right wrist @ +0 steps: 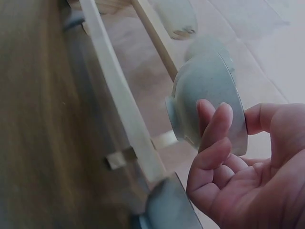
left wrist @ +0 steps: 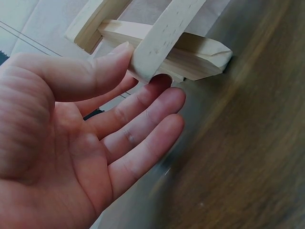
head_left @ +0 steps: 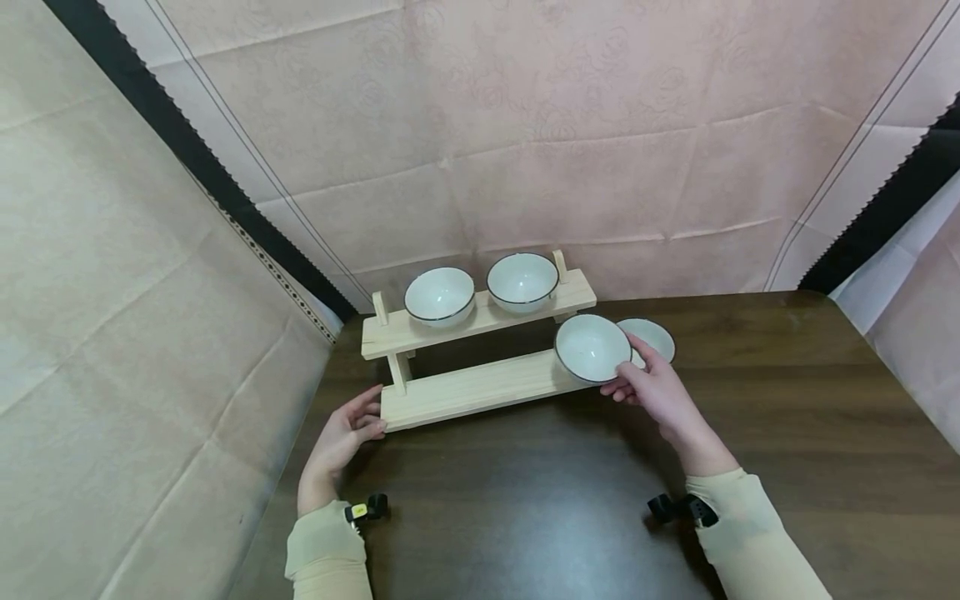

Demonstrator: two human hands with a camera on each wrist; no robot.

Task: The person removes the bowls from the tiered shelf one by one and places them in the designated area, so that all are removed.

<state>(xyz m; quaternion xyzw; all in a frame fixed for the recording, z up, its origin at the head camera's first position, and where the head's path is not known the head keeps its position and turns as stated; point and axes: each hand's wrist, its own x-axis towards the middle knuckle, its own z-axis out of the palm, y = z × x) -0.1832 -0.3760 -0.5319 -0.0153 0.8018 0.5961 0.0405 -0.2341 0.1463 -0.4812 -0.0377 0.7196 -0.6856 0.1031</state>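
Over a brown wooden table (head_left: 487, 517), a right hand (head_left: 652, 387), at right, grips a dark-rimmed white bowl (head_left: 592, 346); a left hand (head_left: 341, 442), lower left, pinches a two-tier rack (head_left: 472, 390) bearing two bowls (head_left: 439, 293).

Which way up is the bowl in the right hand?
Upright: in the head view, the bowl shows its open white inside, and the right wrist view shows its foot toward the table.

Dark brown wooden tabletop (head_left: 510, 508) gives wide passage before the two-tier pale wooden rack (head_left: 480, 322). The left hand (head_left: 347, 437) bars the lower shelf's (head_left: 465, 392) left end; a round white dark-rimmed bowl (head_left: 592, 347) in the right hand (head_left: 658, 390) blocks its right, leaving the middle open. Two similar bowls (head_left: 439, 293) (head_left: 522, 279) obstruct the upper shelf (head_left: 390, 333).
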